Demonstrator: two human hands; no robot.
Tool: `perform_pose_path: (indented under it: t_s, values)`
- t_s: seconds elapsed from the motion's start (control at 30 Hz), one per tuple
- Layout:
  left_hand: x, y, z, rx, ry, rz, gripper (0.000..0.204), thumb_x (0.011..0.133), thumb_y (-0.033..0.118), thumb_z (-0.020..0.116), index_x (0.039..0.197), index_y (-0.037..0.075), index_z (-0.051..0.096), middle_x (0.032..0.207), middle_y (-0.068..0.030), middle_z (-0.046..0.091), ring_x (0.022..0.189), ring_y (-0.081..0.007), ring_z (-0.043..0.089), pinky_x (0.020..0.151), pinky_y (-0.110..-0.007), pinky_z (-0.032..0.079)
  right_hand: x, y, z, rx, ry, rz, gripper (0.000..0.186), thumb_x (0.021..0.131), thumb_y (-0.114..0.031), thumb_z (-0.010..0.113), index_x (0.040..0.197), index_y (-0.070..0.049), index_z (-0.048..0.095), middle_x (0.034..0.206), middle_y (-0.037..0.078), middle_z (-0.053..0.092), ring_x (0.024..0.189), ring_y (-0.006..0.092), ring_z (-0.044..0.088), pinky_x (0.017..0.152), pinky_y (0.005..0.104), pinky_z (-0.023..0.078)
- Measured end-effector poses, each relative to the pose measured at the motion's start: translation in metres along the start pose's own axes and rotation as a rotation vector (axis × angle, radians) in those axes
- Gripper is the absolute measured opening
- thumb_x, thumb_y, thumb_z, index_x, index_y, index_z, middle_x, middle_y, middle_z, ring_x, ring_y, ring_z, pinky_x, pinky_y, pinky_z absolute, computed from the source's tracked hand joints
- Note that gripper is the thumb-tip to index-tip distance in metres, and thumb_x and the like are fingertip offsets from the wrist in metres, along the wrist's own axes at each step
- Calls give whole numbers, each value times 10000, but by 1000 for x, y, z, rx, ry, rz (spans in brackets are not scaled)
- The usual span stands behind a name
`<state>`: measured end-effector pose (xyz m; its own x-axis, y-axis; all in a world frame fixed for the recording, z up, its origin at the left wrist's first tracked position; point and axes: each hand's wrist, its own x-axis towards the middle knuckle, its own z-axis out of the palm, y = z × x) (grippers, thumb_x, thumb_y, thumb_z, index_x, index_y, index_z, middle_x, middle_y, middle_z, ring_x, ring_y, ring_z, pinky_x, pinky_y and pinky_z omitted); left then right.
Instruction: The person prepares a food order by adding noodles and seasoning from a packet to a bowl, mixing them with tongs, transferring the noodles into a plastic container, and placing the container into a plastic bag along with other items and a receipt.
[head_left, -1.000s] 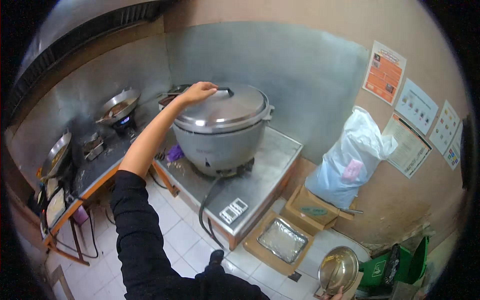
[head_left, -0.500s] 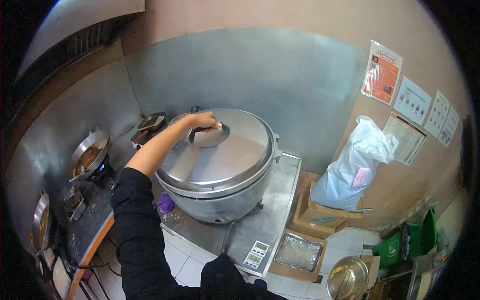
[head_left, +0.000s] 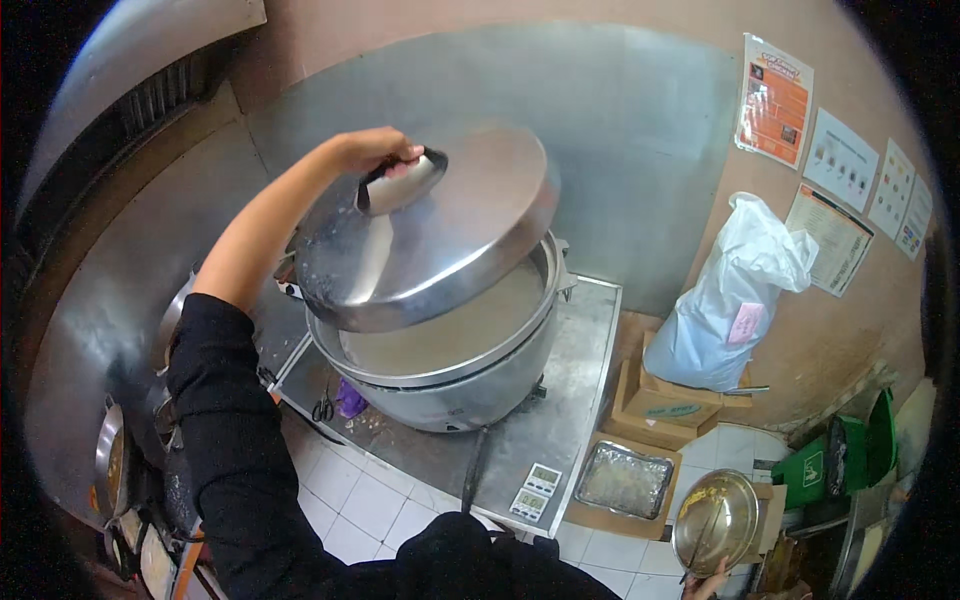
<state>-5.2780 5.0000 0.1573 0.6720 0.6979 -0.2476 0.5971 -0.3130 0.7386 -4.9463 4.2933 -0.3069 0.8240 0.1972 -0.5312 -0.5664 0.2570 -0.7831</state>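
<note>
My left hand (head_left: 380, 150) is closed round the black handle of a large metal lid (head_left: 480, 210). The lid hangs tilted above a big silver cooker pot (head_left: 450, 400), leaving a gap on its near and right sides. Through the gap a pale whitish surface (head_left: 430, 345) shows inside the pot, blurred as if by steam. At the lower right, my right hand (head_left: 708, 580) grips the near rim of a shiny metal bowl (head_left: 735, 510). Yellow bits cling inside the bowl, and a thin utensil handle lies across it. Most of my right arm is out of view.
Two white digital timers (head_left: 537, 492) lie on the metal table (head_left: 585, 350). Scissors (head_left: 323, 405) and a purple cloth (head_left: 350, 398) are beside the pot. Rightward are a foil-lined tray (head_left: 625, 480), a white sack (head_left: 715, 300) on cartons, and green bins (head_left: 800, 470). Pans (head_left: 112, 460) stand left.
My left hand has raised the lid off the pot and tipped it, uncovering part of the inside. More of my right hand shows at the bowl. The whole view has shifted slightly.
</note>
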Motion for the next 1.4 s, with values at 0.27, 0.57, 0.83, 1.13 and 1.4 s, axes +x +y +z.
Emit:
perform_pose_path:
  t_s: [0.27,0.57,0.83,1.13,1.4]
  values:
    - [4,-11,21,-2,35,-46,257,879,240,495,682,76,501,605,20,418,531,-99,380,496,-254,310,17,3,-7,8,6,34,420,866,-460,445,815,-44,475,574,59,451,459,171,366,404,338,321]
    - [22,-59,83,2,78,-103,282,845,176,540,590,62,497,533,-1,414,482,-109,394,463,-276,313,34,-16,-30,16,55,9,439,872,-474,425,763,-52,483,506,46,439,396,160,340,359,333,299]
    - [27,-71,85,55,124,-96,319,871,229,516,597,67,491,553,2,428,479,-105,386,464,-270,325,74,-27,-69,-30,26,47,414,877,-443,429,772,-51,509,472,41,427,364,150,334,344,318,283]
    - [29,-74,86,113,253,-114,304,855,257,540,626,59,509,564,-7,436,510,-106,394,466,-262,332,103,-38,-38,28,-84,56,399,855,-301,510,1147,-50,405,985,123,416,855,264,400,701,400,367]
    - [41,-104,80,364,233,-38,365,823,351,596,636,41,550,575,-17,455,520,-122,411,467,-288,329,150,-32,72,-101,-327,175,418,861,-314,504,1164,-42,407,1020,126,436,893,264,424,738,403,376]
